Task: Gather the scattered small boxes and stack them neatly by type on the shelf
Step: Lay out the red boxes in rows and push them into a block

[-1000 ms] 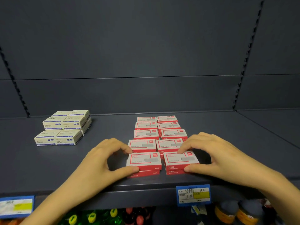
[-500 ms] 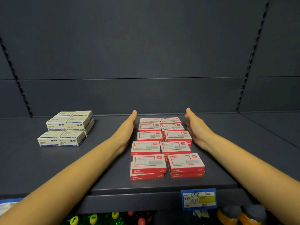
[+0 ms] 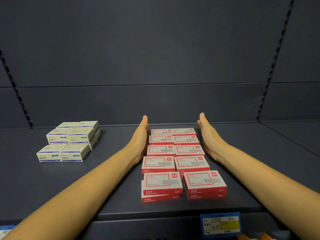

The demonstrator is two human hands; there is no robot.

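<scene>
The red boxes point(image 3: 180, 161) sit in the centre of the frame, slightly right, on the dark grey shelf point(image 3: 107, 191). They form a block two columns wide and five rows deep, running from near the shelf's front edge towards the back panel point(image 3: 155, 58). The front rows are at least two boxes high. The front left stack is a little askew, its lower box poking out forward and to the left. The front right stack sits a touch further right than the rows behind it.

The left hand point(image 3: 141, 135) stands on edge along the left side of the block. Its fingers are straight and together, pointing towards the back panel, and its palm faces the rear rows and seems to touch them. The right hand point(image 3: 207, 135) mirrors it on the right side, flat and outstretched, palm against the rear rows. Neither hand grasps anything. Both bare forearms run in from the lower corners of the frame.

Well apart, at the left of the frame, the cream boxes point(image 3: 69, 142) with blue print sit in their own neat block, two columns wide and three rows deep, with its rear rows two high.

A blue and yellow price tag point(image 3: 220, 224) hangs on the shelf's front edge at the lower right.
</scene>
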